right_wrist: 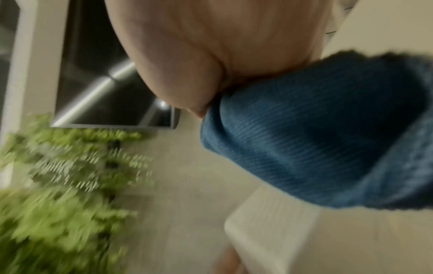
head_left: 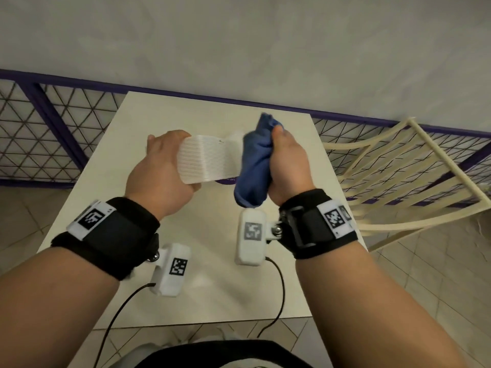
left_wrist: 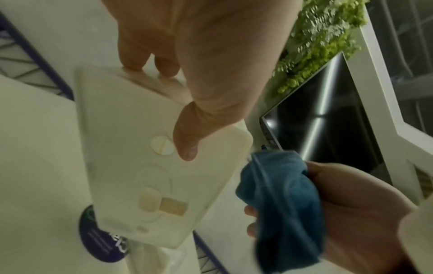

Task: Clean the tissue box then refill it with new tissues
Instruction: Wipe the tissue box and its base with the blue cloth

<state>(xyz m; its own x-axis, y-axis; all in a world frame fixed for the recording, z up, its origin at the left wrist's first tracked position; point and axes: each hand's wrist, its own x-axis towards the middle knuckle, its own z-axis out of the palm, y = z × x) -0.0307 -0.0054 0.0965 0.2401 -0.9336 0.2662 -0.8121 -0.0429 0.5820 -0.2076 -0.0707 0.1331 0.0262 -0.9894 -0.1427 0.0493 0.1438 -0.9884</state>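
Observation:
My left hand (head_left: 164, 166) grips a white ribbed tissue box (head_left: 210, 160) by its left end and holds it above the table. In the left wrist view the thumb lies across the box's flat underside (left_wrist: 131, 148) and the fingers curl over its far edge. My right hand (head_left: 285, 166) clutches a bunched blue cloth (head_left: 255, 166) against the box's right end. The cloth (right_wrist: 328, 133) fills the right wrist view, with a corner of the box (right_wrist: 269, 231) below it. The same cloth (left_wrist: 281, 204) sits beside the box in the left wrist view.
A white table (head_left: 207, 261) lies under my hands, with a purple round sticker (left_wrist: 100, 241) on it below the box. A cream slatted chair (head_left: 398, 176) stands to the right. A purple-framed wire fence (head_left: 53, 128) runs behind the table, by a grey wall.

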